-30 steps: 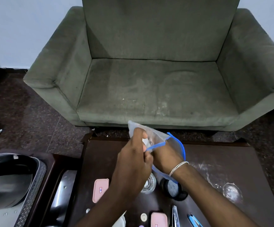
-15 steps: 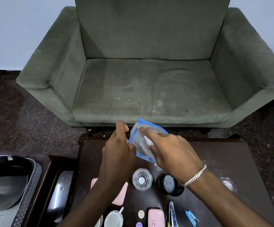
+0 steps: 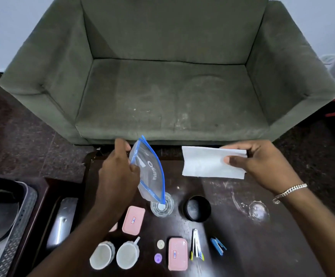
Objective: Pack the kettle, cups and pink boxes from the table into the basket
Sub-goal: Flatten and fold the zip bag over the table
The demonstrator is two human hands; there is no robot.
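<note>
Left hand (image 3: 118,176): holds a bag (image 3: 150,172)
Right hand (image 3: 262,164): pinches a paper (image 3: 208,162)
Left to pack: cups (image 3: 114,254), pink boxes (image 3: 133,220)

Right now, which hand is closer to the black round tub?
Left. The left hand, holding the zip bag, is up-left of the black round tub; the right hand, holding white paper, is farther up-right.
</note>
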